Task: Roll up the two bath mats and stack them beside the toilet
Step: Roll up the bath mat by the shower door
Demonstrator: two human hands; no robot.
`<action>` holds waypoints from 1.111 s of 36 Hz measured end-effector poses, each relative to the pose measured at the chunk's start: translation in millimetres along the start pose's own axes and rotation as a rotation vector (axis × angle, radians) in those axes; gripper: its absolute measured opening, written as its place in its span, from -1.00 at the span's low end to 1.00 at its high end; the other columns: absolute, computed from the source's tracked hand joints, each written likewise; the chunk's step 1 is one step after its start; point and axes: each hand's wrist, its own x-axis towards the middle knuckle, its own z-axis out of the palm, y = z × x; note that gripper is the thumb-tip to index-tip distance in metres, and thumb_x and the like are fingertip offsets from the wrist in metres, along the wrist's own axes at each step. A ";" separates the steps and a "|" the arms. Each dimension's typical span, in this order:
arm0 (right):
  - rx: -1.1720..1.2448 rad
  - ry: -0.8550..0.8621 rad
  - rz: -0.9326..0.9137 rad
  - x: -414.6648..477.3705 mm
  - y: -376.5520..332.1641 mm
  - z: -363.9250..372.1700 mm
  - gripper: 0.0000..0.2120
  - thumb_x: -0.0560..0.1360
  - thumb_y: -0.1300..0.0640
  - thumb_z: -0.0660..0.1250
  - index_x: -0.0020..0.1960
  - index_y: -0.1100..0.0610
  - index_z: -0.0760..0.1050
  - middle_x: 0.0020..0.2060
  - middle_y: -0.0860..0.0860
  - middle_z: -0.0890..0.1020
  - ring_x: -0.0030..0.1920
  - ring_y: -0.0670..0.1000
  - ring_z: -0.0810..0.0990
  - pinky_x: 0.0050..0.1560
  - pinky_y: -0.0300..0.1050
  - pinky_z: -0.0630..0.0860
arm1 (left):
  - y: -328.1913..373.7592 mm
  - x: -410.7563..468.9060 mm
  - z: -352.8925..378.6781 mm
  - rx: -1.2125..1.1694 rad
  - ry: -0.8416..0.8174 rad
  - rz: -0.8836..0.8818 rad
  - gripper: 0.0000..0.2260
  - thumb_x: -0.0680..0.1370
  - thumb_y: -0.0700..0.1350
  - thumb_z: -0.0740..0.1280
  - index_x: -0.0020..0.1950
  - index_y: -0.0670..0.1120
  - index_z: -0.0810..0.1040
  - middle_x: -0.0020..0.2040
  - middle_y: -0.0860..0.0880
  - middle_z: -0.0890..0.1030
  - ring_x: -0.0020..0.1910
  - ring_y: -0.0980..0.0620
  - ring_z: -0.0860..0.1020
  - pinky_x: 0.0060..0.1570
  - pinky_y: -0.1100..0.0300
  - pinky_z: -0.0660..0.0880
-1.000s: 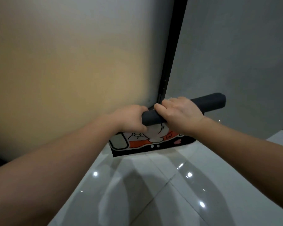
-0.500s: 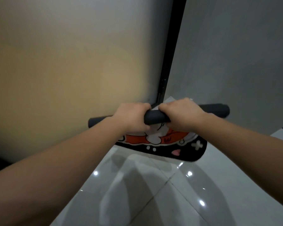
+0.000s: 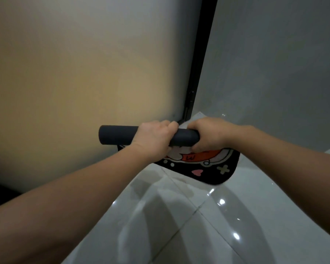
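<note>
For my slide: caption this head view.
Left hand and right hand grip a partly rolled dark cartoon-print bath mat over white tiles.

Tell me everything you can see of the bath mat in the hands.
The partly rolled dark grey bath mat is a smooth, rubbery-looking tube lying level, its left end free. The left hand and right hand grip it side by side, fingers curled round. Below the roll an unrolled flap hangs, printed on black with orange and white cartoon shapes, a pink heart and a pale cross. Whether the flap touches the glossy white floor tiles cannot be told.
</note>
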 end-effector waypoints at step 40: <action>-0.222 0.146 -0.125 3.9 3.2 21.0 -0.63 0.33 -0.11 0.38 0.07 -0.04 0.41 -0.14 -0.05 0.55 -0.10 0.08 0.56 -0.22 -0.12 0.32 | -7.8 -4.5 23.7 -0.139 -0.109 -0.015 -0.68 0.43 0.12 0.34 0.09 0.02 0.41 0.01 0.00 0.61 0.00 -0.09 0.58 -0.18 0.10 0.39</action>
